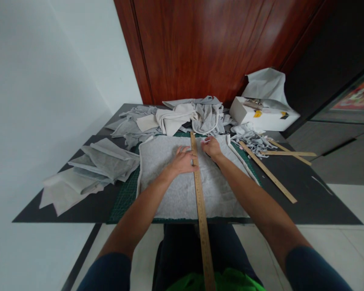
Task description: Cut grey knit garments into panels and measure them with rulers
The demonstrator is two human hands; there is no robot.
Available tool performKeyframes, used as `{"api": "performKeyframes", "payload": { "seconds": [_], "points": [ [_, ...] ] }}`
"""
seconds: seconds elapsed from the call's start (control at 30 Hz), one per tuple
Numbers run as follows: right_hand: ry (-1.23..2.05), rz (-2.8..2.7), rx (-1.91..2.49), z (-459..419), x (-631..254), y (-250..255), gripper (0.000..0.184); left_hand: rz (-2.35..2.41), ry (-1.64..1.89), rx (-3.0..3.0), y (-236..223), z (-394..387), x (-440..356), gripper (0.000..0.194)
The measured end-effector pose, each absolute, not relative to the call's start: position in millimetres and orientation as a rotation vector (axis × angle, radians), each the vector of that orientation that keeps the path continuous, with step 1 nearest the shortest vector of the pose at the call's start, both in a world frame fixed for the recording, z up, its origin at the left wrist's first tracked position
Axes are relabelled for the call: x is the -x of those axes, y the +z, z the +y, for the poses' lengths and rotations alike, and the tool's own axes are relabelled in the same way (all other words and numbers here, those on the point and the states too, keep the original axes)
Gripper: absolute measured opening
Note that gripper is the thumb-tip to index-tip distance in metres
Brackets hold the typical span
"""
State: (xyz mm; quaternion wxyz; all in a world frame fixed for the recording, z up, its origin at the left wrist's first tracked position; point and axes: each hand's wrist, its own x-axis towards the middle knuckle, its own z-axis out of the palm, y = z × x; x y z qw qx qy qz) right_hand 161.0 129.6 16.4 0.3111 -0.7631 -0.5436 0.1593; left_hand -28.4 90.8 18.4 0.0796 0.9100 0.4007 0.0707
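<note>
A wooden ruler (199,194) lies lengthwise across a grey piece of fabric (172,194) and reaches past the table's near edge toward my lap. My left hand (182,161) rests on the fabric, its fingers spread and touching the ruler's left edge. Just right of the ruler, my right hand (212,148) is closed in a pinch low over the cloth. A small whitish tip shows at its fingers, too small to name. Under the fabric is a green cutting mat (125,198).
Folded grey cloths (109,159) are stacked at left, and a heap of fabric (176,115) lies along the back. A white box (261,115) stands back right. Before it are cloth scraps (253,141) and several wooden strips (269,173) on the dark table (315,206).
</note>
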Motion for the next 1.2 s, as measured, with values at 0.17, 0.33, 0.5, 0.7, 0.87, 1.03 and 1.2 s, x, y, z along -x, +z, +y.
{"api": "performKeyframes", "payload": {
  "seconds": [0.17, 0.33, 0.5, 0.7, 0.87, 1.03, 1.2],
  "points": [
    [0.367, -1.518, 2.02, 160, -152, 7, 0.023, 1.182, 0.265, -2.689, 14, 94, 30, 0.056],
    [0.304, -1.569, 2.019, 178, -154, 4, 0.023, 1.158, 0.287, -2.662, 8, 100, 31, 0.066],
    [0.241, -1.584, 2.036, 185, -154, 2, 0.021, 1.171, 0.268, -2.645, 5, 103, 30, 0.067],
    [0.205, -1.63, 2.012, 184, -152, -3, 0.023, 1.153, 0.24, -2.635, 2, 106, 29, 0.065],
    [0.212, -1.661, 1.997, 181, -150, -2, 0.024, 1.172, 0.225, -2.608, 3, 106, 28, 0.052],
    [0.24, -1.655, 2.016, 185, -148, 1, 0.025, 1.208, 0.208, -2.582, 5, 104, 27, 0.065],
    [0.222, -1.663, 2.027, 193, -147, 3, 0.025, 1.214, 0.193, -2.576, 6, 104, 27, 0.069]
  ]
}}
